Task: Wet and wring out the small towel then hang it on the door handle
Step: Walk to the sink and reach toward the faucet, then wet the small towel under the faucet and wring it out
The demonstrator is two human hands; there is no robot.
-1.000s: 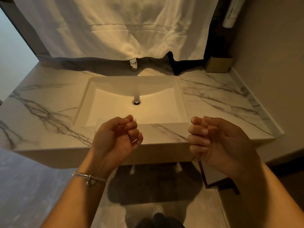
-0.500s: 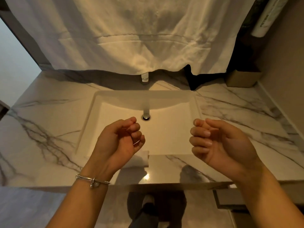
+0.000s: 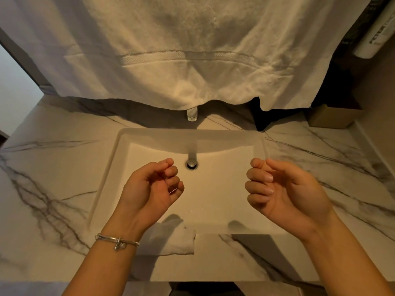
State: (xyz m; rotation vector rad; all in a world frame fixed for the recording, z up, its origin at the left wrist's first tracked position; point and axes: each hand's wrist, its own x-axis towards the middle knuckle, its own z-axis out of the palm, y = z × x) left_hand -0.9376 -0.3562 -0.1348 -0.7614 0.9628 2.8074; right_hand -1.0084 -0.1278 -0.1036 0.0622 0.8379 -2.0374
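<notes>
head view:
hands: left hand (image 3: pixel 150 189) and right hand (image 3: pixel 284 191) loosely curled, holding nothing, above sink (image 3: pixel 102 178)
small towel: (image 3: pixel 171 240) folded on counter at sink's front edge, dry-looking
step: pre-pickup
next: grab towel, take it under faucet (image 3: pixel 191 113)

Both forearms are bare, with no sleeves reaching the wrists. The left hand (image 3: pixel 149 189) has a thin silver bracelet (image 3: pixel 117 241) just behind it at the wrist, a doubled band with a small knot-like charm, and a slim ring glints on one finger. The right hand (image 3: pixel 286 193) wears nothing, its nails short and plain.
</notes>
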